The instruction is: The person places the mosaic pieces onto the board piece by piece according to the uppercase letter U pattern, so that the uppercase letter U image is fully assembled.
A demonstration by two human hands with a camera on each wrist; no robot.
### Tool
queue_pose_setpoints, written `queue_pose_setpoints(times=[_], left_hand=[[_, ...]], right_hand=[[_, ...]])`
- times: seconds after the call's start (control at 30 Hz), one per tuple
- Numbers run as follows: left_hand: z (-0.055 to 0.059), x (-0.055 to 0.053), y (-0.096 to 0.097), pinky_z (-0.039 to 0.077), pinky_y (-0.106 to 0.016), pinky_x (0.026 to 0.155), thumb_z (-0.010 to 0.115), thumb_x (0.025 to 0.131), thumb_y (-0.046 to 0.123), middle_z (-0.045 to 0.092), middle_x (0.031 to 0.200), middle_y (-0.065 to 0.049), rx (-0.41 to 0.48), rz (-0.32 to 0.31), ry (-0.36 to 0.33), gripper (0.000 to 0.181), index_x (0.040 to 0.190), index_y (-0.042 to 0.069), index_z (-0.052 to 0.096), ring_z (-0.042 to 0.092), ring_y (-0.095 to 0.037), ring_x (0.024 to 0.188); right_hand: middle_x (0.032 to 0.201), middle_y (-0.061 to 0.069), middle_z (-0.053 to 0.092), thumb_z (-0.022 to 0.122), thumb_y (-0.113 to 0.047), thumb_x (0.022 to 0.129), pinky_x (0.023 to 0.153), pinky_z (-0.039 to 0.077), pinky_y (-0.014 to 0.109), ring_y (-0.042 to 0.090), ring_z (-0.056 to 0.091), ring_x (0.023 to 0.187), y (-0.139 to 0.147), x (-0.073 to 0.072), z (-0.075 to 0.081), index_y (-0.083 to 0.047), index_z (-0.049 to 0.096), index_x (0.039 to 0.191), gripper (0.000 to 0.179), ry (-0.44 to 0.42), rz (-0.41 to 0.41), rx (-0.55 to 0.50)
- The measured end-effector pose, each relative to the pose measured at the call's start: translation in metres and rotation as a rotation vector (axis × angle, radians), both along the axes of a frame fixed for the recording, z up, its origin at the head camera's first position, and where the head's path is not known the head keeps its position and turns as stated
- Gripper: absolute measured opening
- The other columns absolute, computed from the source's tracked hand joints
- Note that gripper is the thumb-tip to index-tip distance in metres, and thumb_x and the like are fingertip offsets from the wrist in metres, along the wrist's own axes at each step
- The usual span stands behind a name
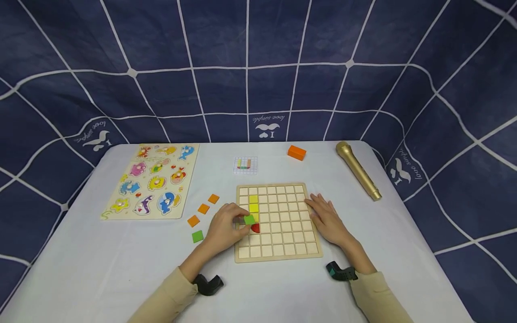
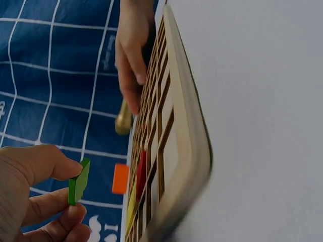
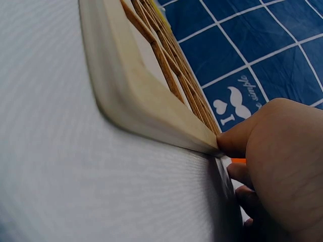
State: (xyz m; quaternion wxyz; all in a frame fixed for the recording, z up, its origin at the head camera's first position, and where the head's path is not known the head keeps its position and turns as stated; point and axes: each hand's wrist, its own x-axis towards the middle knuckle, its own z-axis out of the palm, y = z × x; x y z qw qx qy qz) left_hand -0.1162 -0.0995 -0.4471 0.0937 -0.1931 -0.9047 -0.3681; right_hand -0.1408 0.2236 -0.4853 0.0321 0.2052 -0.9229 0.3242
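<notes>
Between thumb and fingertips, my left hand (image 1: 224, 226) pinches a green square tile (image 2: 79, 182), held just over the left part of the wooden grid board (image 1: 278, 259). Yellow tiles (image 1: 253, 207) fill a column near the board's left side, and a red piece with a curved edge (image 1: 255, 228) sits below them. My right hand (image 1: 329, 222) rests at the board's right edge, fingers extended and thumb touching the rim. Another green tile (image 1: 197, 236) lies on the table left of the left hand, with several orange tiles (image 1: 203, 208) in a slanting row above it.
A small pattern card (image 1: 245, 165) with a coloured U shape lies behind the board. Farther right are an orange block (image 1: 296, 152) and a gold microphone (image 1: 358, 170). An animal knob puzzle (image 1: 151, 184) occupies the table's left side. Dark blue checked cloth (image 1: 218, 89) hangs behind the table.
</notes>
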Motion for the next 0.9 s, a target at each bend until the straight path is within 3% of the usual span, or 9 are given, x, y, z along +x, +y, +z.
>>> queue_pose_setpoints(times=[0.33,0.57,0.9], left_hand=[[-0.011,-0.010,0.033,0.039,-0.024,0.064,0.076,0.068,0.020,0.057,0.080,0.006,-0.113,-0.127,0.005,0.023,0.088,0.010,0.072,0.047,-0.008,0.077],[-0.016,-0.012,0.038,0.037,-0.022,0.062,0.075,0.069,0.020,0.057,0.081,0.006,-0.191,-0.155,-0.011,0.022,0.089,0.011,0.072,0.043,-0.007,0.074],[-0.016,-0.010,0.039,0.035,-0.020,0.058,0.075,0.069,0.019,0.058,0.084,0.004,-0.237,-0.156,0.036,0.023,0.090,0.012,0.073,0.042,-0.009,0.076]], right_hand=[[0.144,0.021,0.030,0.048,-0.009,0.094,0.104,0.005,0.058,0.038,0.017,0.135,-0.001,0.001,0.000,-0.005,0.043,0.136,0.042,0.009,-0.004,0.002],[0.144,0.021,0.030,0.047,-0.010,0.095,0.105,0.005,0.057,0.038,0.016,0.136,0.000,0.001,0.001,-0.006,0.043,0.137,0.042,-0.001,0.000,0.008],[0.145,0.019,0.029,0.047,-0.011,0.095,0.105,0.003,0.056,0.035,0.015,0.137,0.000,0.000,0.000,-0.007,0.042,0.137,0.043,-0.017,0.000,0.010]])
